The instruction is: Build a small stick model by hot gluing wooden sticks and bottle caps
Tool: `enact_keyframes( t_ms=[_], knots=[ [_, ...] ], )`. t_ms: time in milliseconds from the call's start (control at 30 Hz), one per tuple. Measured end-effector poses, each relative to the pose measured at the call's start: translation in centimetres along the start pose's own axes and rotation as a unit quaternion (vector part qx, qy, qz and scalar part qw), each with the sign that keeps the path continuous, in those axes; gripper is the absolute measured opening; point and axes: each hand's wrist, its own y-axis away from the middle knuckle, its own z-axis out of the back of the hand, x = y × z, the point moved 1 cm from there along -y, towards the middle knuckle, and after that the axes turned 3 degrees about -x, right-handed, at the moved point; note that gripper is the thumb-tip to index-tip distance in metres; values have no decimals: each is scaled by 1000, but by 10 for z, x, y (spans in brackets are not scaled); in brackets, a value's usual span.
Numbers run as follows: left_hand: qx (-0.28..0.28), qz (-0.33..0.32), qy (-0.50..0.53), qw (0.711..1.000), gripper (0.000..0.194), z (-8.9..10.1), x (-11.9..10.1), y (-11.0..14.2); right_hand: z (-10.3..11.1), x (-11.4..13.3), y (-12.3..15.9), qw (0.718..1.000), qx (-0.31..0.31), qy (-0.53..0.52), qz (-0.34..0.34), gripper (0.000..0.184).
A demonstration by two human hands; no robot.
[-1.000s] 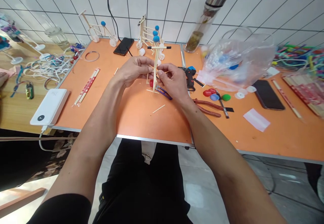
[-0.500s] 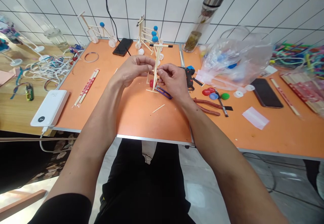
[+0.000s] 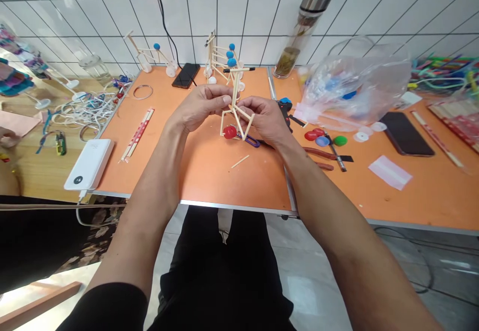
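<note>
Both my hands hold a small stick model [image 3: 235,106] above the orange table [image 3: 209,166]. It has an upright stick with a dark crossbar on top, a frame of thin sticks below and a red cap at its lower left. My left hand [image 3: 200,105] pinches the upright from the left with its fingers closed. My right hand [image 3: 264,119] grips the frame from the right, fingers curled. Purple-handled scissors [image 3: 251,140] lie on the table under my right hand.
Finished stick models [image 3: 220,62] stand at the back by a black phone [image 3: 184,75]. Right of my hands lie a glue gun [image 3: 286,109], red pliers [image 3: 320,155], coloured bottle caps [image 3: 324,138], a plastic bag [image 3: 355,89] and a second phone [image 3: 406,134]. A white power bank [image 3: 90,164] and wrapped chopsticks [image 3: 137,134] lie left.
The stick model has been turned and tilted in my hands, so its lower frame and red cap now show in front. The hands stay in the same place.
</note>
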Motion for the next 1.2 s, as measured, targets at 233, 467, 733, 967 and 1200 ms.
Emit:
enact_keyframes(
  t_ms=[233,467,733,967,1200],
  knots=[
    [18,20,25,999,37,-6,-9,4,1,2,0,999,-19,-31,-30,60],
    [52,34,26,998,48,-10,-9,7,-3,1,-3,995,-45,-76,-53,68],
    [47,33,2,998,51,-8,-6,5,-5,6,-3,995,-32,-73,-56,69],
    [44,5,-9,999,48,-10,-6,3,-3,2,-3,995,-19,-79,-56,63],
    [-12,-22,-11,1000,45,-4,-6,1,4,-3,-9,995,-36,-92,-30,61]
  ],
)
